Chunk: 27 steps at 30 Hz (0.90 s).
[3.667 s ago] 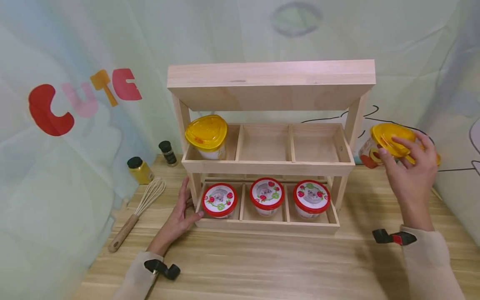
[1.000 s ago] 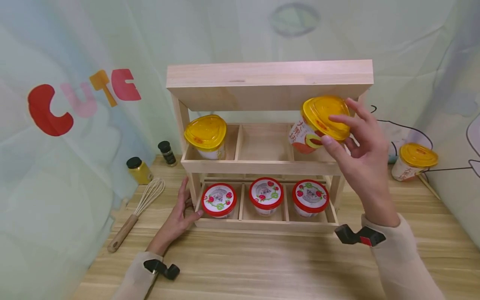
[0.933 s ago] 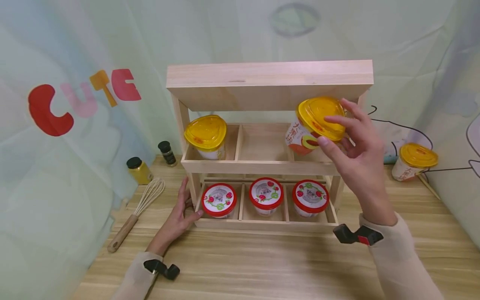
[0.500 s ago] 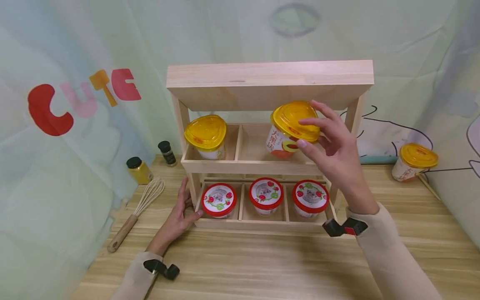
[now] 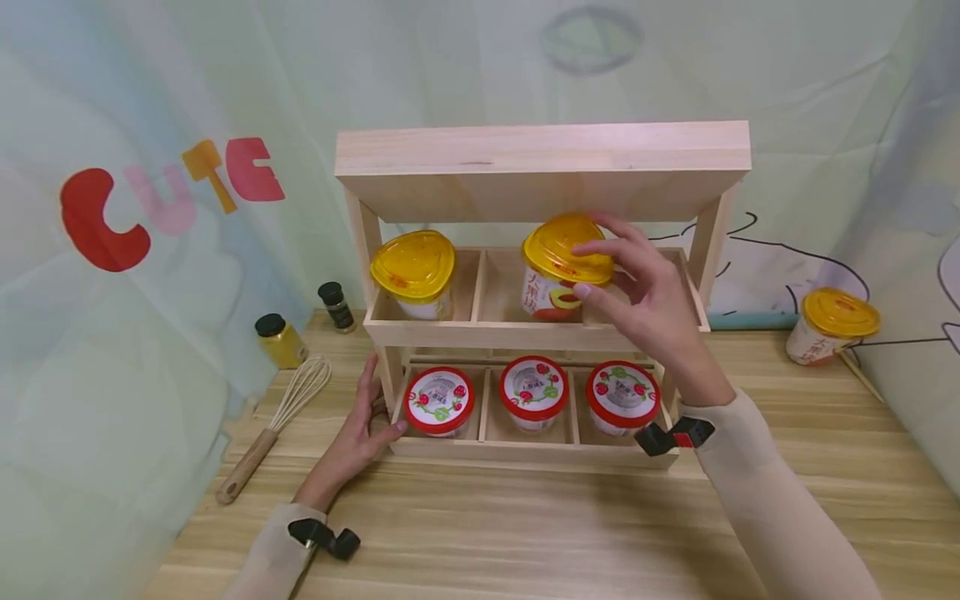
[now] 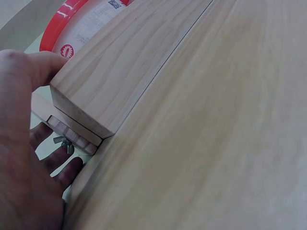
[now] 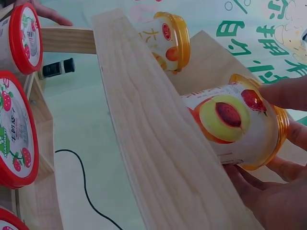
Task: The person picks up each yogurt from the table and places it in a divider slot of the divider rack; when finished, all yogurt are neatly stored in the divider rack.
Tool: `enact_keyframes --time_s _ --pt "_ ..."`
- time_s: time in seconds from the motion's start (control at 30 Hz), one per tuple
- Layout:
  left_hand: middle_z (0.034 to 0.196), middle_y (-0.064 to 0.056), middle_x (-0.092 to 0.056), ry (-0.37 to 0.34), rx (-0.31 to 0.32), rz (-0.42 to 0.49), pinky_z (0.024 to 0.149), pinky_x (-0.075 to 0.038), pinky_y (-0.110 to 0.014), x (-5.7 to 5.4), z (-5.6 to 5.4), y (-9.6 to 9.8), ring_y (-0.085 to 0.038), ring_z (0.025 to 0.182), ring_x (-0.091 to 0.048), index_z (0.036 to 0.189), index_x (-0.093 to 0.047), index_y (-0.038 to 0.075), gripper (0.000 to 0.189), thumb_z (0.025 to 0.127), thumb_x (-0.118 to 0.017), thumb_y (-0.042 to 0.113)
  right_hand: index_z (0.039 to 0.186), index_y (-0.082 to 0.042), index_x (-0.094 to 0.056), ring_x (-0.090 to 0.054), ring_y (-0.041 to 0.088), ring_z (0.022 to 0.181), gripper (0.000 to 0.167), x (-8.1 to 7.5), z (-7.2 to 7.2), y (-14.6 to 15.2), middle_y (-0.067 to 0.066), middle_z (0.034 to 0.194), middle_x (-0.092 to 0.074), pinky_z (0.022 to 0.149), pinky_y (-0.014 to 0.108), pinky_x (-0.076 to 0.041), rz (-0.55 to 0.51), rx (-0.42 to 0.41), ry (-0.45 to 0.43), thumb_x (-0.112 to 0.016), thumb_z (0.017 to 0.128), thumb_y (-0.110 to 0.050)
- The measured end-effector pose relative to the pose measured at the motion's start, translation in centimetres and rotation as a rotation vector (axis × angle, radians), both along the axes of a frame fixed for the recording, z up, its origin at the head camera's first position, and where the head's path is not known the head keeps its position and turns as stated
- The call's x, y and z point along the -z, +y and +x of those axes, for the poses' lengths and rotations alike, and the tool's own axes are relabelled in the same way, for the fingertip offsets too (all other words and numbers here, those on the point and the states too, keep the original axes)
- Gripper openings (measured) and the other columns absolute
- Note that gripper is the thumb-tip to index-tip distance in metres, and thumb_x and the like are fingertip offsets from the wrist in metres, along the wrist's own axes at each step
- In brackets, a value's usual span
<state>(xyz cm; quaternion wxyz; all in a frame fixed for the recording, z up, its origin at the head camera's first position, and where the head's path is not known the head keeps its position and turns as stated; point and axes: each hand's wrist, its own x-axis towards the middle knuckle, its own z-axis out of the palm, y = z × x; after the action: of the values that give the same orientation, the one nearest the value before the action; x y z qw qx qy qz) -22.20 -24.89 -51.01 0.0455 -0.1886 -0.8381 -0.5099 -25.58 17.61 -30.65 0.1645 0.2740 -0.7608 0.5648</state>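
My right hand holds a yogurt cup by its yellow lid, in the middle compartment of the upper tier of a wooden rack. In the right wrist view the fruit-printed side of this cup shows behind the tier's front board, thumb and fingers around its lid. Another yellow-lidded cup stands in the upper left compartment. My left hand grips the rack's lower left corner, its thumb on the front and its fingers behind, as the left wrist view shows.
Three red-lidded cups fill the lower tier. A third yellow-lidded cup stands on the table at the right, beside a thin stick. At the left lie a whisk, a yellow jar and a black-capped bottle.
My right hand has carried the yellow-lidded cup from the table at the right, leftward past the right compartment, then down into the upper middle one. My left hand has stayed at the rack's corner.
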Motion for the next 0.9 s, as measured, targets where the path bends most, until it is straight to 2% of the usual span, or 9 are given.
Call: enact_keyframes --time_s 0.23,0.37,0.47,0.77,0.9 --pt "0.17 -0.03 -0.03 -0.007 -0.004 -0.003 0.116 -0.033 -0.018 0.1 0.0 0.0 -0.049 0.147 -0.045 0.173 0.01 0.032 0.112 0.098 -0.069 0.007 0.132 -0.005 -0.072 -0.052 0.025 0.149 0.036 0.4 -0.8 -0.1 -0.002 0.171 -0.043 0.113 0.019 -0.05 0.073 -0.028 -0.017 -0.076 0.097 -0.011" --pt "0.171 -0.029 -0.029 -0.012 -0.012 -0.02 0.122 -0.035 -0.042 0.1 -0.2 0.0 -0.05 0.149 -0.043 0.173 0.011 0.033 0.112 0.099 -0.069 0.008 0.132 -0.006 -0.073 -0.052 0.024 0.149 0.036 0.3 -1.1 -0.4 -0.004 0.171 -0.043 0.114 0.023 -0.05 0.095 -0.04 -0.018 -0.077 0.097 -0.012" --pt "0.171 -0.029 -0.029 -0.015 -0.015 -0.026 0.121 -0.035 -0.059 0.2 -0.2 0.0 -0.05 0.15 -0.042 0.172 0.012 0.034 0.113 0.099 -0.069 0.008 0.132 -0.007 -0.073 -0.051 0.024 0.149 0.035 0.1 -1.4 -0.6 -0.004 0.171 -0.043 0.115 0.024 -0.05 0.119 -0.053 -0.015 -0.076 0.097 -0.012" --pt "0.171 -0.03 -0.027 -0.016 -0.008 -0.01 0.119 -0.03 -0.074 0.3 -0.3 0.0 -0.053 0.15 -0.041 0.172 0.012 0.034 0.113 0.099 -0.069 0.008 0.129 -0.006 -0.074 -0.045 0.027 0.155 0.034 -0.4 -2.0 -0.8 0.002 0.172 -0.043 0.109 0.016 -0.051 0.169 -0.142 -0.004 -0.075 0.095 -0.005" --pt "0.172 -0.031 -0.026 -0.023 -0.009 -0.004 0.12 -0.028 -0.077 0.3 -0.3 0.0 -0.055 0.15 -0.039 0.172 0.012 0.035 0.113 0.099 -0.069 0.008 0.133 -0.007 -0.072 -0.045 0.027 0.155 0.038 -0.4 -2.0 -0.8 0.004 0.172 -0.042 0.114 0.024 -0.051 0.174 -0.16 0.003 -0.075 0.095 -0.005"
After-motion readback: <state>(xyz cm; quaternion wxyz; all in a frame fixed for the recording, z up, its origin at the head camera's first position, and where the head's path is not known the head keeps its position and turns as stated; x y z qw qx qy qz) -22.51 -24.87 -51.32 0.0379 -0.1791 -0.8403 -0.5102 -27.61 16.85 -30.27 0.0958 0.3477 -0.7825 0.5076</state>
